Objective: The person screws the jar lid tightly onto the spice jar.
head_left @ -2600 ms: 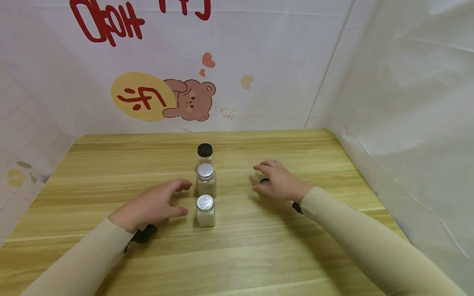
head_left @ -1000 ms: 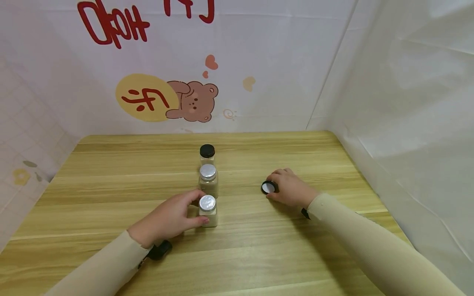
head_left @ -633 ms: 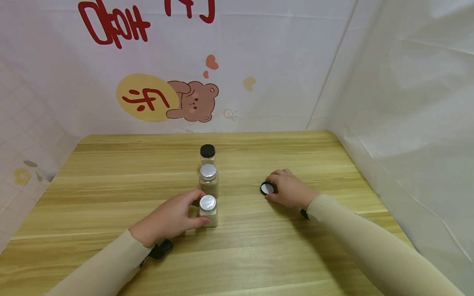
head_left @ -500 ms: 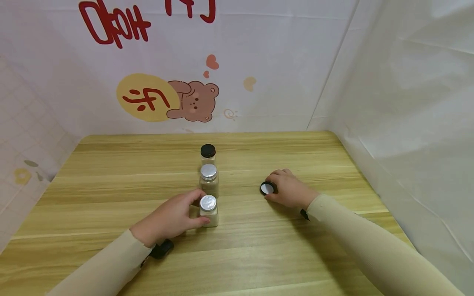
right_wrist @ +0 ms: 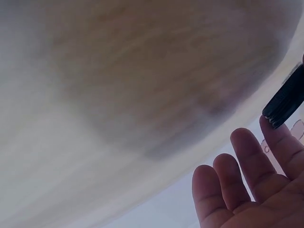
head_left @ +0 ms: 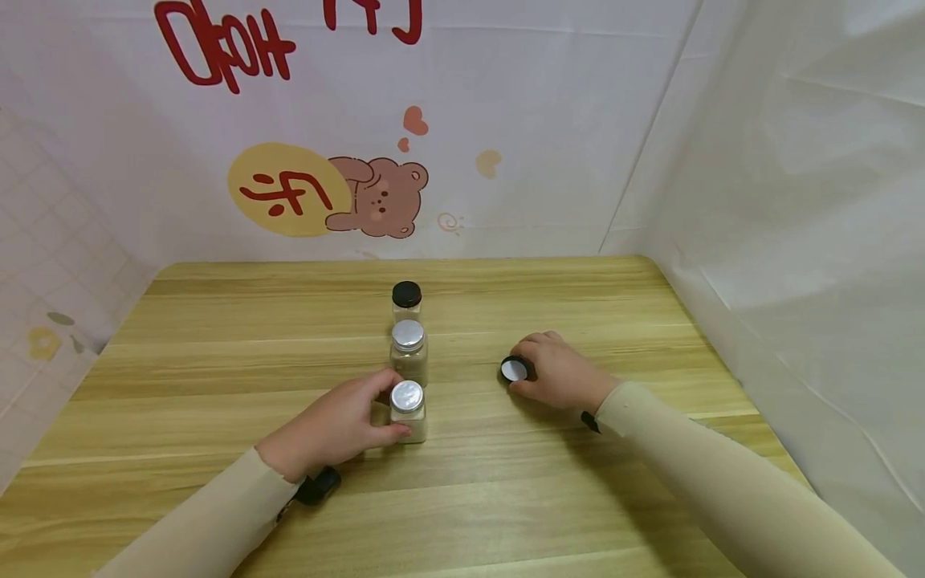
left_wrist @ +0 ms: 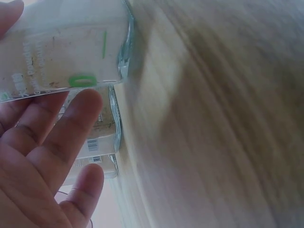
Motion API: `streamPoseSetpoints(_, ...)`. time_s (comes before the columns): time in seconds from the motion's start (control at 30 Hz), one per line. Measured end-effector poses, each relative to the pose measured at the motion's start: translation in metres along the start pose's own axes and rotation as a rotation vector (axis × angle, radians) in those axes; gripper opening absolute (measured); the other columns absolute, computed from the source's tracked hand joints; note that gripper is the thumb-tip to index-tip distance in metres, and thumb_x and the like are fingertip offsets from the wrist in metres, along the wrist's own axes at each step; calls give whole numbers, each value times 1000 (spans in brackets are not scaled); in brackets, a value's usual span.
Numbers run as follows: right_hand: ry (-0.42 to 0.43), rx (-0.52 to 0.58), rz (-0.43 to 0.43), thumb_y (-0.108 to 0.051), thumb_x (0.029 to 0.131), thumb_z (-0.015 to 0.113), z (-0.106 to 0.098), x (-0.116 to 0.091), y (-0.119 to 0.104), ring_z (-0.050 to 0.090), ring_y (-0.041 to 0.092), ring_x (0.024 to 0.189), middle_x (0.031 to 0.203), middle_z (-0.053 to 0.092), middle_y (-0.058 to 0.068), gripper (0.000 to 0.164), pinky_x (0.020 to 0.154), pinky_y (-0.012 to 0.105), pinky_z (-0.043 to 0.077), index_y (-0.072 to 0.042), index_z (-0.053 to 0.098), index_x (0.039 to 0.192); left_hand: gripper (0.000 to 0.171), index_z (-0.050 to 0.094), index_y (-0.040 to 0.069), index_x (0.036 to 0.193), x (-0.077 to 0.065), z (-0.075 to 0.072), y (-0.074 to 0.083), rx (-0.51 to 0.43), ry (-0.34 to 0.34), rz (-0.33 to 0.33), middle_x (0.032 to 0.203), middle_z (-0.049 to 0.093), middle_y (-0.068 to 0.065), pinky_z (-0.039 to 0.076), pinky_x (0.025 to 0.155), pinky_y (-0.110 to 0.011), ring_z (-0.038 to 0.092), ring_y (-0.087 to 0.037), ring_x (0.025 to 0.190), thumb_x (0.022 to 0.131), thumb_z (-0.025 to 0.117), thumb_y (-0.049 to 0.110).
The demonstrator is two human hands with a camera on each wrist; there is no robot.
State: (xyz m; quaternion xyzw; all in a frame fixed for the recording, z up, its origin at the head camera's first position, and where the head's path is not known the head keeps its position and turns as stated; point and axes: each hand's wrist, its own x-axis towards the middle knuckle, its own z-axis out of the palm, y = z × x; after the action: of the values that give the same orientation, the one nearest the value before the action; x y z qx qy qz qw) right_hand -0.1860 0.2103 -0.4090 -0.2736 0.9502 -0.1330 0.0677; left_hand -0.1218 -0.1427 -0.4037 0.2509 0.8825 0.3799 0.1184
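A: What was noted, largest first?

B: A white printed backdrop [head_left: 542, 120] was observed behind a wood-grain tabletop [head_left: 462, 514].

A: How were the left hand [head_left: 340, 425] and the right hand [head_left: 564, 374] found?

B: Both were found gripping. By the left, a silver-topped near jar [head_left: 412, 411] was held between thumb and fingers; by the right, a black lid [head_left: 514, 369] was pinched.

A: How were the jars placed?

B: The near jar was stood upright in a row with a silver-topped middle jar [head_left: 409, 353] and a black-capped far jar [head_left: 407, 300].

A: And the lid?

B: It was held well apart from the row, to the right, its pale inside exposed.
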Motion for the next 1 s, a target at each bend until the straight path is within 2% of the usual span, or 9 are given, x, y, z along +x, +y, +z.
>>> streamPoseSetpoints(0.43,32,51,-68,-27,92,81,0,0,-16,62,21,101,109,72,1,34,91,39,53,-7,70,117,37,61,24,116,0,2,-2,-6,-10,-13,112,69,13,54,97,-42,66,-11,110,90,85,35)
streamPoseSetpoints(0.77,42,92,-144,-21,90,82,-2,3,-32,67,18,100,104,73,-2,30,94,41,55,-6,70,113,38,61,24,117,0,3,-3,0,-9,-20,112,69,13,54,98,-44,66,-11,110,90,86,34)
streamPoseSetpoints(1.0,29,95,-143,-22,90,82,-4,2,-48,67,23,107,108,73,1,33,98,42,55,-5,69,116,39,61,23,117,1,3,-3,-1,-9,-32,112,70,11,54,97,-44,65,-12,108,89,87,32)
